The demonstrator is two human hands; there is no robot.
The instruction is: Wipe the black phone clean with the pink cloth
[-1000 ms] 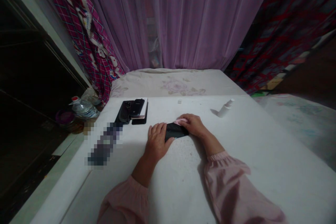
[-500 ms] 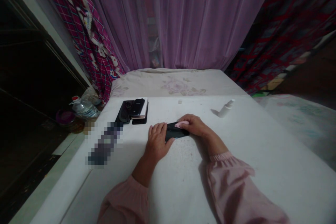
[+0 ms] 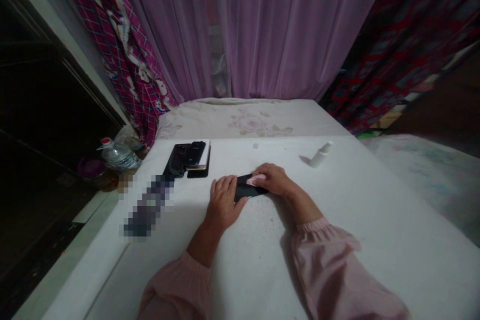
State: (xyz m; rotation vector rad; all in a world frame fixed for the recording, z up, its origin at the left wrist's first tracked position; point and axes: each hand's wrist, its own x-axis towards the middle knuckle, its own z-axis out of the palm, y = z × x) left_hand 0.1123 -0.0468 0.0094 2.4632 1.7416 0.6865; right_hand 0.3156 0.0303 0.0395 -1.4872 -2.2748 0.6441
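Observation:
A dark smartphone (image 3: 246,190) lies flat on the white table, between my two hands. My left hand (image 3: 224,199) grips its left end, with the thumb along the near edge and the fingers over the far side. In my right hand (image 3: 275,179) is a pink cloth (image 3: 256,179), pinched by the fingers and pressed on the phone's upper right surface. The right end of the phone is partly hidden by that hand.
A white spray bottle (image 3: 321,155) stands at the back right of the table (image 3: 360,220). Stacked phones (image 3: 195,154) lie at the back left beside a black phone case (image 3: 174,161). A small whitish block (image 3: 255,146) sits at the back. A water jug (image 3: 118,152) is beyond the left edge.
My right hand and the pink cloth have shifted slightly left across the phone. My left hand keeps its hold on the phone's left end.

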